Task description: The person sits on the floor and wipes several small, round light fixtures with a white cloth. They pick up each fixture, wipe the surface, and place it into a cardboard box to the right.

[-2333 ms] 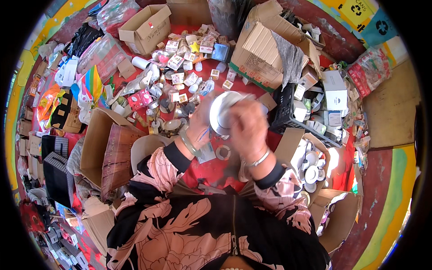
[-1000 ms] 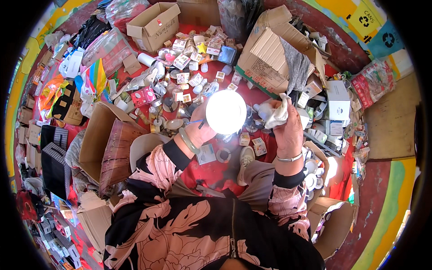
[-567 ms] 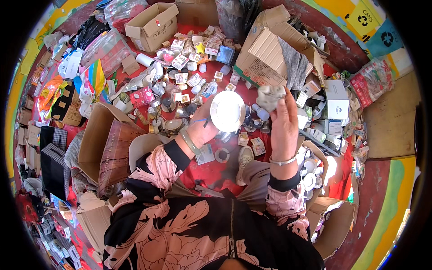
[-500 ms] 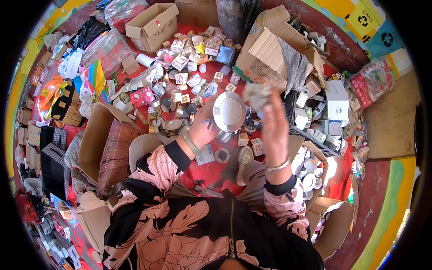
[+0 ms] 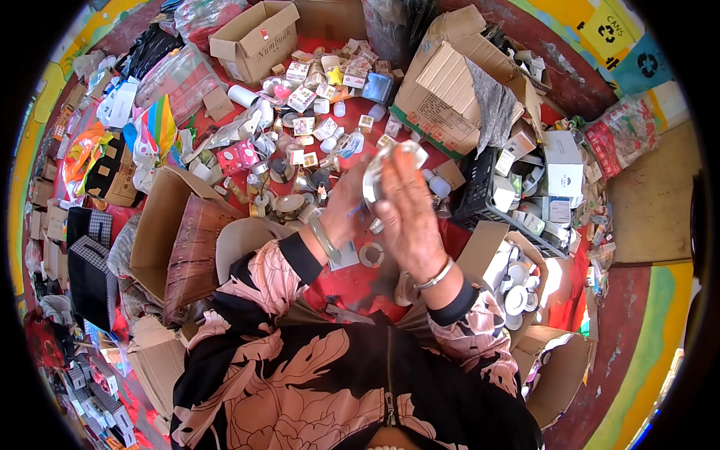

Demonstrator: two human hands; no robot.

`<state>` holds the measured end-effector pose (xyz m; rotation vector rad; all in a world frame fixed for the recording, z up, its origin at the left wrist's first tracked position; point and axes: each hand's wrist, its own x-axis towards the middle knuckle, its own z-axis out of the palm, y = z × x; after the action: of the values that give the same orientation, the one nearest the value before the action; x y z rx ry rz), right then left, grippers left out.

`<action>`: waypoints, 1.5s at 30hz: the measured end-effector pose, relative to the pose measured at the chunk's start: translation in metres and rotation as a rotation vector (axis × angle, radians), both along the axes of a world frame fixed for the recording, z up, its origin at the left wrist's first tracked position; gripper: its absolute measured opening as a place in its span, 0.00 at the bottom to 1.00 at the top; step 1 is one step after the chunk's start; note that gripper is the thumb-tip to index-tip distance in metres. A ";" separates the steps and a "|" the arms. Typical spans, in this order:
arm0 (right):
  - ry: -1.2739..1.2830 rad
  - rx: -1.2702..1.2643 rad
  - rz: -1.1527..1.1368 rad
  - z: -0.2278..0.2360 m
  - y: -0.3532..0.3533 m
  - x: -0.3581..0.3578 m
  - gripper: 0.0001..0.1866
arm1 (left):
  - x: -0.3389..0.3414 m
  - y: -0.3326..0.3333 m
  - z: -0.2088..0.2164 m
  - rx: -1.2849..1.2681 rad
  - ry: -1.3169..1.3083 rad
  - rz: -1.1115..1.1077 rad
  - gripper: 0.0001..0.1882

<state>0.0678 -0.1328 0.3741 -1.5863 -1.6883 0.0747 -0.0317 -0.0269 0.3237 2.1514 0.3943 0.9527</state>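
Note:
Over the middle of the floor, my left hand (image 5: 341,204) has its fingers closed round a round downlight (image 5: 370,186) with a silvery rim. The downlight is tilted now, so its white face is mostly covered. Across that face lies my right hand (image 5: 411,221), pressing a crumpled pale cloth (image 5: 415,154) against it. Fingers of the right hand stay close together over the cloth, and part of the cloth sticks out above them. Below the hands, a flat ring (image 5: 371,255) lies on the red floor covering.
Small boxes and loose lamp parts (image 5: 304,124) spread ahead. A black crate (image 5: 474,202) of boxes stands at right, near a carton (image 5: 480,251) holding white round lights (image 5: 515,298). An open carton (image 5: 154,232) is on my left. A big carton (image 5: 435,105) leans at the far right.
My right hand has come left and down, bringing the cloth onto the downlight. The downlight has turned from facing up to tilted.

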 end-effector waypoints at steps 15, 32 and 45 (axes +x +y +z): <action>-0.113 -0.052 -0.008 0.004 0.001 0.003 0.26 | -0.001 -0.006 -0.011 -0.842 -0.321 -0.315 0.24; -0.153 -0.088 0.046 0.001 -0.010 -0.013 0.25 | -0.002 0.006 0.003 -0.853 -0.359 -0.201 0.24; 1.482 0.227 -0.309 -0.024 0.001 0.066 0.08 | 0.001 -0.004 0.000 -0.947 -0.281 -0.419 0.21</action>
<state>0.1339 -0.1323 0.3502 -1.0376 -0.2746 0.6799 -0.0305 -0.0314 0.3234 1.1516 0.1787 0.6208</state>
